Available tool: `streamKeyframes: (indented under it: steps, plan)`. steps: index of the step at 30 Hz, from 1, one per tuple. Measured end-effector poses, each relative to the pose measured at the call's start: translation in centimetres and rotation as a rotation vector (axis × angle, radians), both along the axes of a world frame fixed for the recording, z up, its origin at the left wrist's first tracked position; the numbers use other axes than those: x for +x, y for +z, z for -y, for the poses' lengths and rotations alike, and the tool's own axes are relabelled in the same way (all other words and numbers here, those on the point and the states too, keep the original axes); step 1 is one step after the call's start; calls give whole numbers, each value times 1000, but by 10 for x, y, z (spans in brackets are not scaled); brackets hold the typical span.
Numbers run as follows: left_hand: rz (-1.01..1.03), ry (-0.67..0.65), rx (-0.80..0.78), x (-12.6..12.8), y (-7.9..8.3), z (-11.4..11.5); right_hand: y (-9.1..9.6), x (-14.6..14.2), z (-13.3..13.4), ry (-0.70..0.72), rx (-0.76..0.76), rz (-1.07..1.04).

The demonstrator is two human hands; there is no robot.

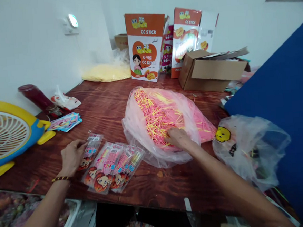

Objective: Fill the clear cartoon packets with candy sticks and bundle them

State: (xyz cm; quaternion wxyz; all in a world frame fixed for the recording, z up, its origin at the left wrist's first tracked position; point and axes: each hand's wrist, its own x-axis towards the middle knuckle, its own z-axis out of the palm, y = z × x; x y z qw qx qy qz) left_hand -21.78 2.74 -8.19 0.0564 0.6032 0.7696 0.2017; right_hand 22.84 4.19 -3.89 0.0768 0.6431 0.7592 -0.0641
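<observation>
A big clear plastic bag (pixel 134 128) full of thin pink and yellow sticks (pixel 156 113) lies open on the brown wooden table (pixel 109 106). My right hand (pixel 177 138) reaches into the bag's mouth, fingers curled among the sticks. My left hand (pixel 72 157) rests on a small printed packet (pixel 90 152) at the left end of a row of filled packets (pixel 113 166) with cartoon faces. Its fingers are bent over the packet's edge.
A yellow and blue fan (pixel 7 134) stands at the left. CC Stick cartons (pixel 145 44) and an open cardboard box (pixel 211 71) line the back. A smiley plastic bag (pixel 249 144) and a blue panel (pixel 285 93) are at the right. Loose packets (pixel 65 122) lie near a dark red bottle (pixel 37 97).
</observation>
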Motion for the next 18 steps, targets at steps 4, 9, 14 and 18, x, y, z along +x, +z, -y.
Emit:
streamKeyframes:
  steps: [4,9,14,18]
  plan:
    - [85,28,47,-5,1,1,-5,-13,0,-21,17,29]
    - [109,27,18,-9,2,0,-16,-26,-8,-46,15,46]
    - [154,55,27,-15,1,-1,-25,-26,-14,-43,-28,12]
    - [239,91,48,-26,-1,-2,-24,-13,-19,-52,-98,-65]
